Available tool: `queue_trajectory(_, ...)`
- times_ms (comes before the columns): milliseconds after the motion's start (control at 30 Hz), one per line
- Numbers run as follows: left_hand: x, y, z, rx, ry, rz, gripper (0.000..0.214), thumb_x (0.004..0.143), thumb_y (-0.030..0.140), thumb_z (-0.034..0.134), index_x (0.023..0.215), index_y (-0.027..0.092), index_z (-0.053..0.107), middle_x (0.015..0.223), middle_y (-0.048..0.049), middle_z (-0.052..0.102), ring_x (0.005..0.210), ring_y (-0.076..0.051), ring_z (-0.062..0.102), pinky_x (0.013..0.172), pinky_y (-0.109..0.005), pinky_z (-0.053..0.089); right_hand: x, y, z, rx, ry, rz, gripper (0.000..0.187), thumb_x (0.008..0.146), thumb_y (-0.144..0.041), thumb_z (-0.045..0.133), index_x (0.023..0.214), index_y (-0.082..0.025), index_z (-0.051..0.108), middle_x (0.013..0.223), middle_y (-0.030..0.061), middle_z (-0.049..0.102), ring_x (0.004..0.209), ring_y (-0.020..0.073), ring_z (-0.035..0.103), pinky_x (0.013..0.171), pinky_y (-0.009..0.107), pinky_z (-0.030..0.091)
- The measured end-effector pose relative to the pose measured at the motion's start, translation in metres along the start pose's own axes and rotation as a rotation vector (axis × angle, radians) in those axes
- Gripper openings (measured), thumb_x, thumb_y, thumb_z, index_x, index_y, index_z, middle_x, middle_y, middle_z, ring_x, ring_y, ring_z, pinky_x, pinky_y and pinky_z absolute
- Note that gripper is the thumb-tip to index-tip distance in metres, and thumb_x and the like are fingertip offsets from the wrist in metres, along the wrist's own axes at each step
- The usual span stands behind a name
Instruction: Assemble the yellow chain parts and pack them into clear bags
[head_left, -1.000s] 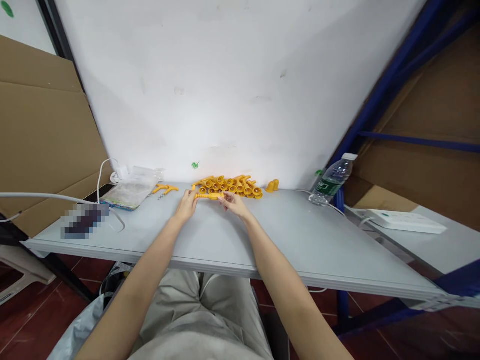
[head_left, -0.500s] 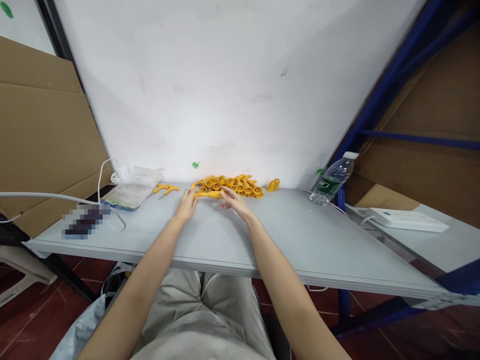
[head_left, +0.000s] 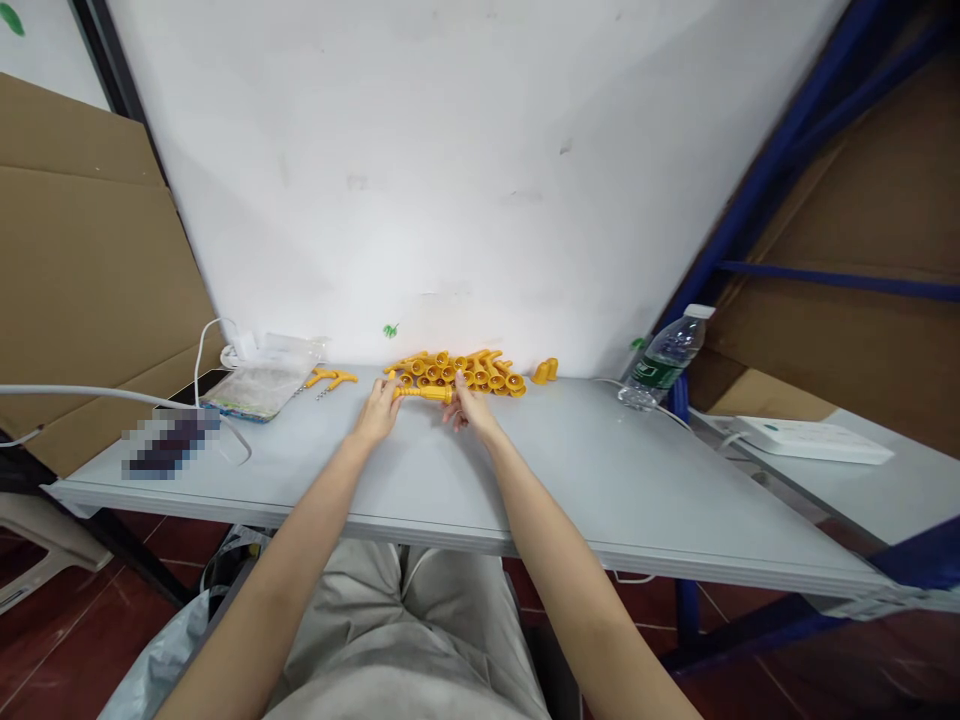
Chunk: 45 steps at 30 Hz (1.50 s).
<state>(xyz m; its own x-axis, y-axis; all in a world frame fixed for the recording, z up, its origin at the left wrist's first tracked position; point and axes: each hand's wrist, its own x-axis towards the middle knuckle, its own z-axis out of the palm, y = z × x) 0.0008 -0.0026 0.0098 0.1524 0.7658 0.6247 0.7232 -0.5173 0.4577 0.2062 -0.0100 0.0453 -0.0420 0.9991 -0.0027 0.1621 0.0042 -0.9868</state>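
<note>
A yellow corkscrew (head_left: pixel 426 393) lies level between my hands, just above the table. My left hand (head_left: pixel 377 410) is closed around its handle end on the left. At the wider right end, the thumb and fingers of my right hand (head_left: pixel 471 408) close on the corkscrew's rim. Right behind it is a pile of yellow corkscrews (head_left: pixel 495 380), several with their round open ends facing me. Two yellow handles with bare metal spirals (head_left: pixel 330 378) rest to the left. A pair of yellow sleeves (head_left: pixel 547 371) stands to the right of the pile.
A clear plastic bag (head_left: pixel 259 388) and a white cable (head_left: pixel 199 360) lie at the left, near a blurred-out dark object (head_left: pixel 171 445). On the right a water bottle (head_left: pixel 667 362) leans by the blue frame. A white power strip (head_left: pixel 814 440) sits beyond it. The white panel (head_left: pixel 480 180) rises behind.
My right hand has closed from spread fingers onto the corkscrew's right end. The corkscrew and my left hand have shifted slightly right and toward me.
</note>
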Motion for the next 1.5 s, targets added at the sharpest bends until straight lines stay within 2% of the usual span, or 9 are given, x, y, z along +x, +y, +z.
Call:
queue_trajectory(133,0.000,-0.002,0.001,0.007,0.000,-0.052,0.025,0.091,0.020,0.052,0.116,0.019,0.056,0.106,-0.0083,0.052,0.091,-0.019,0.061,0.085,-0.035,0.052,-0.002,0.000,-0.012,0.033,-0.099,-0.072,0.049,0.085,-0.054,0.060,0.118,-0.019,0.062,0.102,0.0104,0.073,0.057,0.0140,0.067,0.048,0.023,0.044)
queue_trajectory(233,0.000,-0.004,0.001,0.008,0.001,-0.058,0.025,0.091,0.022,0.053,0.116,0.019,0.056,0.106,-0.0076,0.051,0.090,-0.018,0.061,0.085,-0.035,0.053,-0.003,0.001,-0.017,0.017,-0.182,-0.171,0.055,0.078,-0.040,0.072,0.129,-0.028,0.057,0.118,0.0067,0.067,0.076,0.0155,0.071,0.062,0.025,0.051)
queue_trajectory(500,0.000,-0.002,0.002,-0.014,0.016,-0.029,0.024,0.090,0.022,0.055,0.114,0.020,0.056,0.103,-0.0062,0.052,0.092,-0.017,0.061,0.087,-0.034,0.052,0.002,0.006,-0.010,0.039,-0.124,-0.199,0.046,0.073,-0.059,0.069,0.092,-0.018,0.068,0.078,0.0045,0.073,0.053,0.0121,0.063,0.054,0.024,0.048)
queue_trajectory(700,0.000,0.000,0.002,-0.022,0.018,-0.021,0.024,0.090,0.027,0.056,0.114,0.021,0.057,0.104,-0.0061,0.053,0.091,-0.018,0.061,0.086,-0.033,0.053,0.001,0.005,-0.002,0.071,-0.048,-0.168,0.056,0.067,-0.074,0.063,0.065,-0.019,0.055,0.059,0.0032,0.067,0.041,0.0111,0.056,0.044,0.023,0.040)
queue_trajectory(900,0.000,0.005,0.000,-0.012,-0.007,-0.040,0.024,0.090,0.028,0.056,0.112,0.020,0.058,0.103,-0.0064,0.053,0.088,-0.017,0.061,0.084,-0.033,0.053,0.000,0.003,0.007,0.160,0.012,-0.039,0.049,0.074,-0.068,0.063,0.070,-0.020,0.055,0.054,0.0045,0.066,0.039,0.0137,0.055,0.044,0.026,0.041)
queue_trajectory(1167,0.001,0.006,-0.011,-0.014,-0.053,0.015,0.035,0.091,0.033,0.053,0.123,0.020,0.055,0.118,-0.0105,0.057,0.095,-0.019,0.064,0.087,-0.035,0.052,0.001,-0.006,0.010,0.489,-0.101,0.195,0.029,0.090,-0.046,0.054,0.077,-0.020,0.057,0.071,0.0061,0.072,0.052,0.0131,0.063,0.055,0.025,0.051)
queue_trajectory(1300,0.005,-0.014,-0.047,0.059,-0.081,-0.106,0.032,0.087,0.030,0.053,0.117,0.019,0.059,0.117,-0.0105,0.065,0.107,-0.022,0.063,0.095,-0.036,0.049,0.004,-0.012,0.005,0.453,-0.073,0.137,0.024,0.091,-0.041,0.051,0.076,-0.022,0.053,0.078,0.0069,0.073,0.059,0.0154,0.066,0.059,0.026,0.053)
queue_trajectory(1400,-0.001,-0.042,-0.101,0.331,-0.169,-0.410,0.030,0.079,0.024,0.057,0.108,0.016,0.063,0.117,-0.0153,0.066,0.112,-0.028,0.061,0.097,-0.040,0.046,0.007,-0.016,0.000,0.485,-0.029,0.079,0.018,0.090,-0.037,0.052,0.082,-0.022,0.058,0.083,0.0073,0.074,0.062,0.0162,0.067,0.061,0.027,0.054)
queue_trajectory(1500,-0.018,-0.075,-0.166,0.591,-0.224,-0.751,0.046,0.069,0.030,0.063,0.110,0.009,0.061,0.120,-0.0260,0.062,0.115,-0.042,0.057,0.091,-0.054,0.046,0.010,-0.018,-0.007,0.528,0.049,0.034,0.015,0.088,-0.036,0.056,0.086,-0.022,0.060,0.080,0.0059,0.074,0.063,0.0169,0.068,0.062,0.028,0.055)
